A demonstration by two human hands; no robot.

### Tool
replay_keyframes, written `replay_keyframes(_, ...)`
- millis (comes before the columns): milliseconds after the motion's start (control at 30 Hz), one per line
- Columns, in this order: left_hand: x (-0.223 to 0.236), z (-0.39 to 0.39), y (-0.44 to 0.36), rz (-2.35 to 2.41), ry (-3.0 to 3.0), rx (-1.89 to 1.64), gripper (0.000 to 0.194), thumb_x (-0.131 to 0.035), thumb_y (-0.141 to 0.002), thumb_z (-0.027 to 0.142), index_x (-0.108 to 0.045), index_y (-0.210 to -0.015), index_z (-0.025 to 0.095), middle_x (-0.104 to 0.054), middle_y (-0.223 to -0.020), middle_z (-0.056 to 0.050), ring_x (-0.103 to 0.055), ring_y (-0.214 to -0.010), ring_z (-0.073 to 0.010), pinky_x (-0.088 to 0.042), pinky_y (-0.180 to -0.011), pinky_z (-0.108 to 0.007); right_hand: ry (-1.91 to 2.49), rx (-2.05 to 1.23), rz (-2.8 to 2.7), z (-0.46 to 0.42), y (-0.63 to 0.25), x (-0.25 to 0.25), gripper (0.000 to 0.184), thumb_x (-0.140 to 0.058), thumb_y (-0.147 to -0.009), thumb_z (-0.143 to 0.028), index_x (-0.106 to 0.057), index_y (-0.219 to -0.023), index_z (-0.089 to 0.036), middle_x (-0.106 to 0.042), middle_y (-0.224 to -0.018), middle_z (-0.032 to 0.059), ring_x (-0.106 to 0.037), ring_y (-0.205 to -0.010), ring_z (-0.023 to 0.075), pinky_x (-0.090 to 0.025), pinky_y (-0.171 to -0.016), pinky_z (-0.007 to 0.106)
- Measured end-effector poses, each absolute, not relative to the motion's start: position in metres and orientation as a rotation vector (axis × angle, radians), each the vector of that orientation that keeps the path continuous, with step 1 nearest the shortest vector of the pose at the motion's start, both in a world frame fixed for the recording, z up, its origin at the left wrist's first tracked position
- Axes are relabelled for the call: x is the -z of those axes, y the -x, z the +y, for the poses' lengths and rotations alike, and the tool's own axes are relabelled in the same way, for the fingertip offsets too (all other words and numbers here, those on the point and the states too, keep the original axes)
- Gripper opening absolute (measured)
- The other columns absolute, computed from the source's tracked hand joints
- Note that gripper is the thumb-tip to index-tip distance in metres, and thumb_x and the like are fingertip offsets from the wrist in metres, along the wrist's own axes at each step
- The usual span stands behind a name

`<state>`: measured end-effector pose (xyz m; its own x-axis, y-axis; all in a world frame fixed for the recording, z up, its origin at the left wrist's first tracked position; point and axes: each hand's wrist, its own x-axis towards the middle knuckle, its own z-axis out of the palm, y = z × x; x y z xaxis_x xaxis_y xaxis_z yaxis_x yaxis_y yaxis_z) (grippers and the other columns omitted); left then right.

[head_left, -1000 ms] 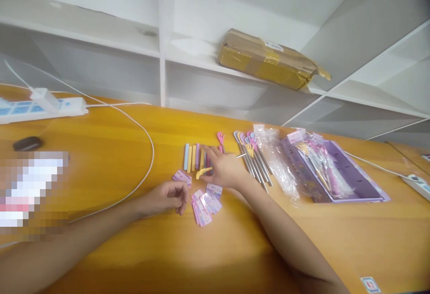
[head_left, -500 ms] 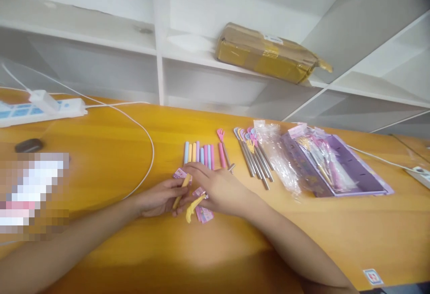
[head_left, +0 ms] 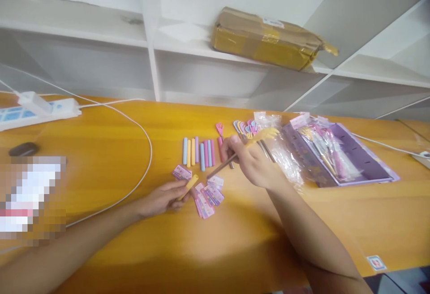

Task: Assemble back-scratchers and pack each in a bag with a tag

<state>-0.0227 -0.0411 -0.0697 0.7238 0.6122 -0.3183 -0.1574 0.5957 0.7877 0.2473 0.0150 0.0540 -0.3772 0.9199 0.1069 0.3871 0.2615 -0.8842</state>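
My left hand [head_left: 168, 197] is closed around a yellow handle tube [head_left: 192, 185], its end tilted up to the right. In my right hand [head_left: 250, 162] is a back scratcher [head_left: 221, 167] with a yellow claw head; its metal rod slants down left, the tip short of the tube. Printed cards [head_left: 205, 202] lie beneath, and another card [head_left: 182, 171] is beside my left hand. Beyond them several blue, yellow, purple and pink tubes [head_left: 202, 155] lie in a row. A pink-clawed scratcher [head_left: 219, 128] and a bunch of metal scratchers [head_left: 250, 127] are partly hidden behind my right hand.
Clear plastic bags [head_left: 287, 164] lie beside a purple box [head_left: 363, 157] holding bagged scratchers. A power strip [head_left: 63, 109] and a white cable [head_left: 148, 137] are on the left, near a dark oval object [head_left: 24, 149]. A taped parcel [head_left: 265, 38] rests on the shelf.
My right hand has moved up and right, away from my left, and now holds the yellow-clawed scratcher with its head up. My left hand keeps the yellow tube. More cards are uncovered.
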Motion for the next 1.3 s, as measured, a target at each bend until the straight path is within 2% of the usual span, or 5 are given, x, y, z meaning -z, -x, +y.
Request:
replay_keyframes(367,0.062,-0.04,0.029,0.67,-1.261,-0.521,0.043,-0.06,-0.102,0.057,-0.072,-0.114,0.018,-0.044,-0.085,0.0,-0.036,-0.068,-0.0117,-0.035,-0.062,-0.026,0.96,-1.495,-1.127,-0.008,-0.272,0.022,0.036,-0.079,-0.092,-0.051,-0.059,-0.098,-0.022,-0.053,-0.072,-0.0067,-0.02,-0.049,0.0053,-0.019,-0.05,0.025)
replay_keyframes(600,0.066,-0.034,0.034,0.917,-1.562,-0.688,0.047,-0.057,-0.105,0.053,-0.072,-0.138,0.023,-0.064,-0.135,-0.013,-0.063,-0.098,-0.021,-0.057,-0.086,-0.034,0.906,-1.515,-0.911,-0.017,-0.269,0.048,0.034,-0.072,-0.095,-0.053,-0.066,-0.095,-0.02,-0.053,-0.064,-0.0048,-0.023,-0.045,0.0071,-0.019,-0.046,0.027)
replay_keyframes(767,0.073,-0.033,0.035,0.973,-1.705,-0.63,0.046,-0.061,-0.104,0.052,-0.073,-0.141,0.026,-0.065,-0.148,-0.012,-0.059,-0.137,-0.0301,-0.047,-0.119,-0.046,0.929,-1.489,-0.928,-0.022,-0.268,0.053,0.036,-0.069,-0.098,-0.055,-0.067,-0.093,-0.019,-0.058,-0.062,-0.0039,-0.025,-0.044,0.0063,-0.016,-0.047,0.027)
replay_keyframes(1100,0.067,-0.03,0.033,0.994,-1.636,-0.67,0.046,-0.059,-0.104,0.053,-0.076,-0.136,0.025,-0.07,-0.143,-0.013,-0.064,-0.127,-0.0293,-0.049,-0.111,-0.044,0.913,-1.329,-0.951,-0.024,-0.276,0.056,0.032,-0.069,-0.099,-0.049,-0.068,-0.087,-0.019,-0.056,-0.063,-0.0039,-0.029,-0.044,0.0054,-0.017,-0.048,0.027)
replay_keyframes(1300,0.063,-0.032,0.032,1.062,-1.551,-0.59,0.058,-0.058,-0.102,0.058,-0.072,-0.142,0.018,-0.076,-0.112,-0.011,-0.058,-0.08,-0.0177,-0.048,-0.074,-0.031,0.981,-1.268,-1.032,-0.024,-0.278,0.056,0.035,-0.069,-0.099,-0.053,-0.067,-0.088,-0.02,-0.058,-0.066,-0.0031,-0.034,-0.045,0.0063,-0.018,-0.048,0.027)
